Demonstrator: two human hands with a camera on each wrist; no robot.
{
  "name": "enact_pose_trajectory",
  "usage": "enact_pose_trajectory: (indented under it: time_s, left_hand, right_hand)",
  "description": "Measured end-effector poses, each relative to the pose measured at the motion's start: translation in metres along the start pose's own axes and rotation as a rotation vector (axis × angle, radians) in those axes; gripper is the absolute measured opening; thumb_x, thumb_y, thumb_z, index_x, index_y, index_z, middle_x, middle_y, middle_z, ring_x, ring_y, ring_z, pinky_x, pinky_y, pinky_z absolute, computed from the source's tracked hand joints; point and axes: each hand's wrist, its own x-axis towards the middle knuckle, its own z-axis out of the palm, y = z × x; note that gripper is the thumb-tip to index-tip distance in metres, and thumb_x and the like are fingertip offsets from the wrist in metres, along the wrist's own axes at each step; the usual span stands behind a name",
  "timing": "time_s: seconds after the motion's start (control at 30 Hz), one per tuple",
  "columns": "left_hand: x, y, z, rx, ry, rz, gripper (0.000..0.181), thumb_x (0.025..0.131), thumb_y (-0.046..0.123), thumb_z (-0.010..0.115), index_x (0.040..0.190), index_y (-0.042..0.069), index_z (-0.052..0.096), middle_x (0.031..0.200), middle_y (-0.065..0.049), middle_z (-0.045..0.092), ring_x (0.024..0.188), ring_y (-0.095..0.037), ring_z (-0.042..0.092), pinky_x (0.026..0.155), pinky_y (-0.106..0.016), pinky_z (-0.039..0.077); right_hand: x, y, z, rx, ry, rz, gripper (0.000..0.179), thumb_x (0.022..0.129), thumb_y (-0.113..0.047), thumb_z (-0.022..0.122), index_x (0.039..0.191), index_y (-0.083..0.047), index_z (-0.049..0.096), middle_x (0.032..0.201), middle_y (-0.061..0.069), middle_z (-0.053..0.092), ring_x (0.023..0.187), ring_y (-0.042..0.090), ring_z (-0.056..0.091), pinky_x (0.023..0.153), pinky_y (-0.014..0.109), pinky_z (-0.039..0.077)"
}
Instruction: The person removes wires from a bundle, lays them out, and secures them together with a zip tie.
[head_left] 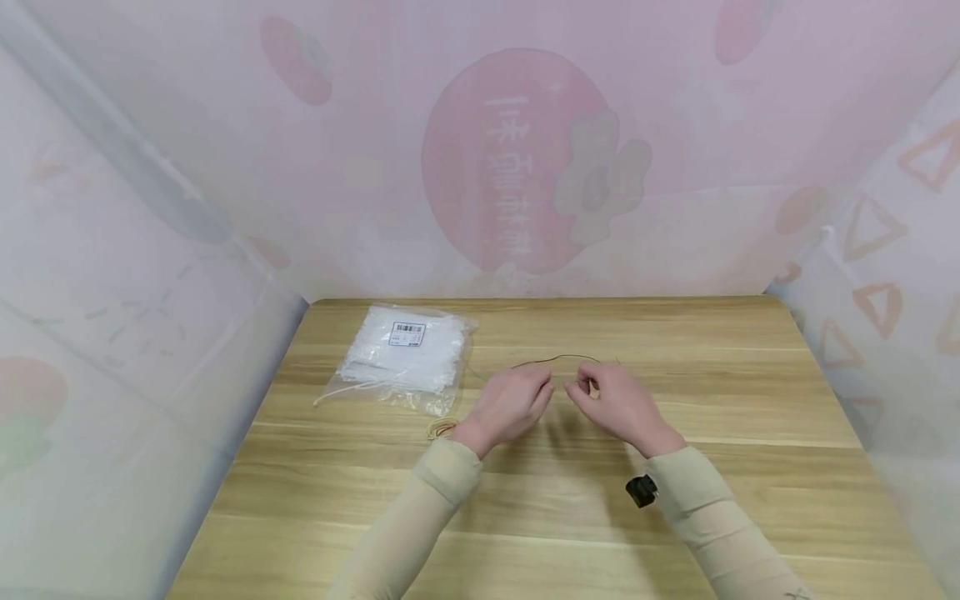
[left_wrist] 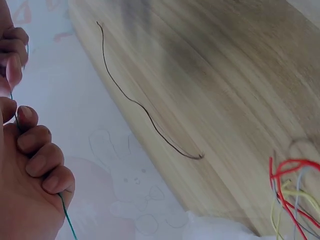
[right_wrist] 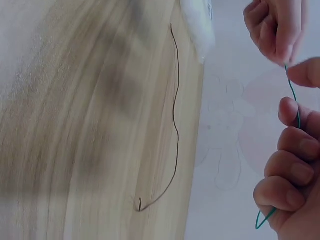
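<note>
In the wrist views a thin green wire (right_wrist: 292, 90) runs between the two hands. My left hand (head_left: 510, 404) curls its fingers around it, and a tail of it leaves below the little finger in the left wrist view. My right hand (head_left: 618, 404) grips the same wire between thumb and curled fingers, with a small loop showing under the hand in the right wrist view. The fingertips of both hands stand close together above the wooden table (head_left: 555, 533). Behind them lies a wavy dark wire (left_wrist: 135, 102), bent at one end.
A clear bag of white cable ties (head_left: 405, 354) with a barcode label lies at the back left. Beside my left wrist is a bundle of red, yellow and grey wires (left_wrist: 295, 195). A small black object (head_left: 641, 492) appears beside the right sleeve. Printed curtains surround the table.
</note>
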Motion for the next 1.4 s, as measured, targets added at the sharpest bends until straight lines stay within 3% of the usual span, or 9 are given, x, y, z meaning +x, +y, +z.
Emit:
enact_pose_trajectory:
  time_s: [0.17, 0.37, 0.5, 0.63, 0.9, 1.0, 1.13, 1.2, 1.4]
  left_hand:
    - [-0.001, -0.003, -0.005, 0.000, -0.011, -0.033, 0.029, 0.109, 0.026, 0.043, 0.081, 0.020, 0.049, 0.067, 0.007, 0.045, 0.054, -0.008, 0.043, 0.047, -0.026, 0.037]
    - [-0.002, -0.004, -0.007, 0.027, 0.001, -0.026, 0.023, 0.110, 0.027, 0.041, 0.092, 0.019, 0.054, 0.067, 0.008, 0.045, 0.054, -0.008, 0.044, 0.047, -0.026, 0.037]
    - [-0.001, -0.003, -0.007, 0.046, 0.019, -0.010, 0.025, 0.108, 0.025, 0.041, 0.086, 0.020, 0.050, 0.067, 0.007, 0.044, 0.055, -0.009, 0.043, 0.045, -0.027, 0.035]
    - [-0.002, -0.003, -0.005, 0.027, 0.055, -0.005, 0.030, 0.103, 0.021, 0.047, 0.073, 0.021, 0.046, 0.065, 0.008, 0.042, 0.056, -0.009, 0.041, 0.045, -0.026, 0.033]
    - [-0.003, -0.002, -0.002, 0.036, 0.135, -0.008, 0.041, 0.099, 0.024, 0.058, 0.061, 0.023, 0.043, 0.057, 0.010, 0.040, 0.056, -0.009, 0.043, 0.046, -0.027, 0.032]
    - [-0.003, -0.003, -0.001, 0.051, 0.130, -0.023, 0.041, 0.102, 0.029, 0.057, 0.062, 0.023, 0.051, 0.058, 0.010, 0.045, 0.059, -0.009, 0.047, 0.048, -0.026, 0.036]
    - [-0.005, -0.009, -0.001, 0.061, 0.110, -0.071, 0.038, 0.105, 0.037, 0.055, 0.071, 0.023, 0.064, 0.066, 0.011, 0.053, 0.063, -0.007, 0.052, 0.053, -0.026, 0.041]
    - [-0.006, -0.012, -0.003, 0.053, 0.100, -0.090, 0.038, 0.105, 0.039, 0.055, 0.072, 0.023, 0.064, 0.067, 0.011, 0.053, 0.061, -0.007, 0.052, 0.053, -0.027, 0.041]
    - [-0.006, -0.016, -0.007, 0.083, 0.109, -0.094, 0.041, 0.103, 0.038, 0.060, 0.064, 0.023, 0.058, 0.060, 0.011, 0.050, 0.053, -0.007, 0.046, 0.046, -0.025, 0.035]
  right_hand:
    - [-0.001, 0.002, -0.006, -0.023, 0.016, -0.007, 0.032, 0.101, -0.032, 0.065, 0.074, -0.021, 0.051, 0.059, -0.006, 0.041, 0.050, 0.010, 0.032, 0.050, 0.029, 0.030]
    - [-0.001, 0.003, -0.005, -0.042, 0.044, 0.005, 0.018, 0.104, -0.031, 0.062, 0.091, -0.019, 0.059, 0.053, -0.007, 0.038, 0.045, 0.009, 0.031, 0.045, 0.030, 0.030]
    - [0.000, 0.004, -0.004, -0.025, 0.084, -0.012, 0.030, 0.103, -0.023, 0.062, 0.074, -0.018, 0.055, 0.054, -0.008, 0.040, 0.046, 0.008, 0.033, 0.046, 0.028, 0.031]
    - [0.000, 0.002, -0.004, -0.008, 0.110, -0.005, 0.045, 0.099, -0.020, 0.064, 0.061, -0.019, 0.040, 0.053, -0.009, 0.033, 0.048, 0.007, 0.028, 0.049, 0.027, 0.027]
    - [0.000, 0.000, -0.003, -0.051, 0.137, -0.038, 0.052, 0.097, -0.022, 0.070, 0.060, -0.019, 0.033, 0.053, -0.011, 0.024, 0.047, 0.006, 0.020, 0.048, 0.026, 0.022]
    - [0.000, 0.001, -0.002, -0.067, 0.129, -0.020, 0.054, 0.098, -0.027, 0.071, 0.060, -0.019, 0.033, 0.052, -0.011, 0.024, 0.046, 0.006, 0.019, 0.047, 0.025, 0.020]
    - [-0.001, 0.006, -0.006, -0.081, 0.108, 0.073, 0.058, 0.098, -0.042, 0.069, 0.060, -0.018, 0.031, 0.051, -0.010, 0.022, 0.046, 0.006, 0.019, 0.045, 0.025, 0.019]
    - [-0.001, 0.010, -0.008, -0.093, 0.113, 0.111, 0.061, 0.096, -0.048, 0.069, 0.061, -0.018, 0.030, 0.052, -0.010, 0.021, 0.046, 0.007, 0.018, 0.045, 0.025, 0.018]
    - [-0.002, 0.019, -0.008, -0.184, 0.122, 0.070, 0.059, 0.098, -0.045, 0.067, 0.058, -0.019, 0.032, 0.050, -0.010, 0.023, 0.045, 0.007, 0.020, 0.043, 0.026, 0.018]
